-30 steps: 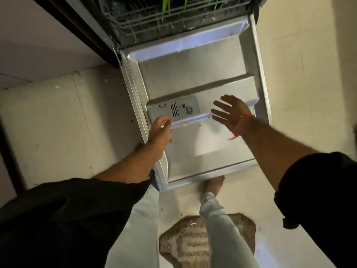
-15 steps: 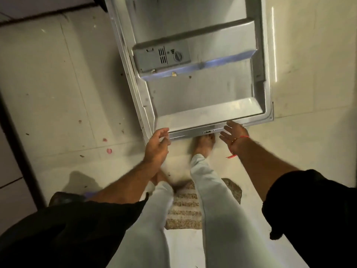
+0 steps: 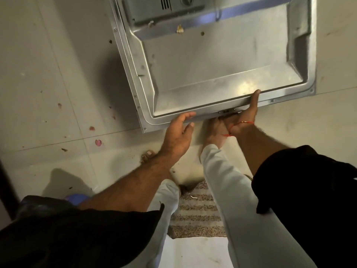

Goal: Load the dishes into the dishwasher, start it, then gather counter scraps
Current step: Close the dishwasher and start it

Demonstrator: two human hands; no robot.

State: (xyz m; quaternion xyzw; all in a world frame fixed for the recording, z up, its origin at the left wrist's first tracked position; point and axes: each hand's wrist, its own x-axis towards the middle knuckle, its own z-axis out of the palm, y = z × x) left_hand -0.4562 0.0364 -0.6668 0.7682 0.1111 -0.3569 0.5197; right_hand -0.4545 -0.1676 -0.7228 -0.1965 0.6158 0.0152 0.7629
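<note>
The dishwasher door [image 3: 216, 62] hangs open in front of me, its steel inner panel facing up. The grey detergent dispenser [image 3: 164, 8] sits at the top of the view. My left hand [image 3: 178, 134] touches the door's near edge with its thumb on the rim and the fingers apart below it. My right hand [image 3: 245, 117], with a red thread at the wrist, is under the same edge, palm up, thumb hooked over the rim. The racks and dishes are out of view.
A small food scrap [image 3: 179, 29] lies on the door below the dispenser. Pink petals [image 3: 98, 142] and crumbs dot the pale floor tiles at left. My bare feet [image 3: 214, 130] stand under the door's edge. A striped mat [image 3: 195, 211] lies between my legs.
The view has dropped and closed in on the door's near edge; the racks left the frame. Both hands went from above the dispenser to the door's front edge, the right one gripping underneath.
</note>
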